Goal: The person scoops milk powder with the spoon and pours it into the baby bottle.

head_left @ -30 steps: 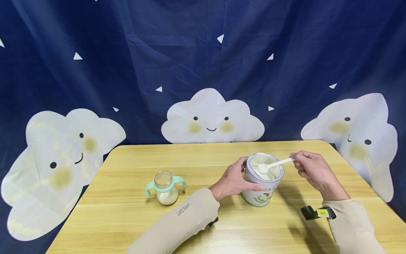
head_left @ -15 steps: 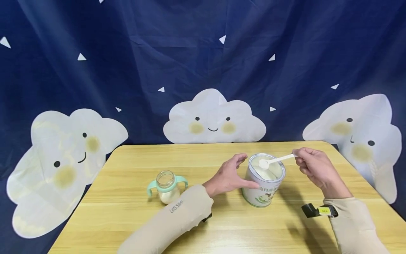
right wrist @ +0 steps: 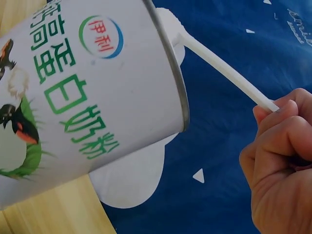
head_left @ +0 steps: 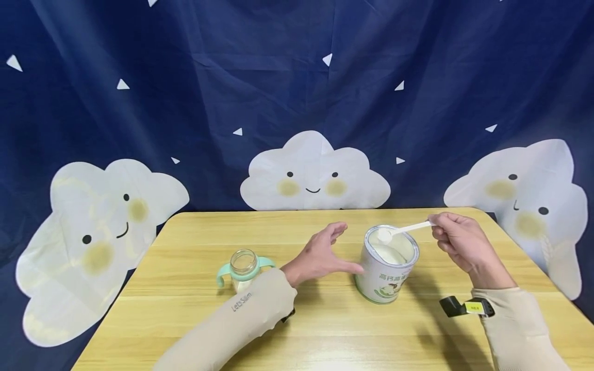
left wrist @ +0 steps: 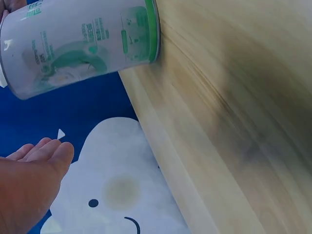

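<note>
A white milk powder can (head_left: 387,281) with green print stands upright and uncovered on the table, pale powder inside. My right hand (head_left: 464,247) pinches the handle end of a white measuring scoop (head_left: 410,227); its bowl is over the can's mouth and looks filled with powder. In the right wrist view the scoop (right wrist: 229,73) slants from the fingers to the can's rim. Left of the can, my left hand (head_left: 317,257) is apart from it, thumb and fingers spread and holding nothing. A glass baby bottle (head_left: 244,263) with mint-green handles stands farther left, partly hidden by the left sleeve.
The wooden table (head_left: 325,330) has a rounded back edge. Behind it hangs a dark blue curtain (head_left: 260,93) printed with smiling clouds. A wrist camera (head_left: 457,307) is strapped over the right sleeve.
My left hand has let go of the can and moved left, its sleeve now covering part of the bottle. The right hand has lifted the scoop slightly over the can.
</note>
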The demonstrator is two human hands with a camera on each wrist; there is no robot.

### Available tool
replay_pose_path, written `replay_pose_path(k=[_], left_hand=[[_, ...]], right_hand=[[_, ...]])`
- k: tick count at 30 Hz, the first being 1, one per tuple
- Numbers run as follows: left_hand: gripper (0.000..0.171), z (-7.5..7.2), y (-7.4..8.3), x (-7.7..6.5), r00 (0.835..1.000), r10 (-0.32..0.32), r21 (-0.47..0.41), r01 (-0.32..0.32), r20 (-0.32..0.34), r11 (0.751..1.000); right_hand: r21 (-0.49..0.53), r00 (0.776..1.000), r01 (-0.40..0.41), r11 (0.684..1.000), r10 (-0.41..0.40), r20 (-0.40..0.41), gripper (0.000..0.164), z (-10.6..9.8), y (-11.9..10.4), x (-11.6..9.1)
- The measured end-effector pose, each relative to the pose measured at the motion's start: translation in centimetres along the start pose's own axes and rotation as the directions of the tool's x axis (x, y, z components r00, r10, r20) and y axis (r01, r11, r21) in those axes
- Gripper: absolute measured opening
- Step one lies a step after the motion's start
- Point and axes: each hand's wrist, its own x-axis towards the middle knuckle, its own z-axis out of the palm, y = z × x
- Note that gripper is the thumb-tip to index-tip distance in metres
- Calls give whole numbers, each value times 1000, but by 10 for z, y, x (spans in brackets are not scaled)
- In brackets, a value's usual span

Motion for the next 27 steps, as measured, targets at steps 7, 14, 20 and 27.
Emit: replay_pose_path(k=[7,14,20,27], left_hand=[[103,-12,-3,-7,1000,30,6,-30,-3,1000],[103,-23,-5,-14,1000,6,-1,-6,-7,1000],[102,-31,-6,-17,1000,18,1,-18,-17,1000],[101,-40,-6,-21,999,26,2,-26,-22,1000]], right_hand=[[24,1000,3,1000,-3,-12,37,7,-3,0],[5,1000,-1,1000,1,-28,35,16,-5,-1],[-1,999,11,1000,-11,-43,36,24,-5,0],[5,998,27,1000,-26,-52,36,33,-4,2]])
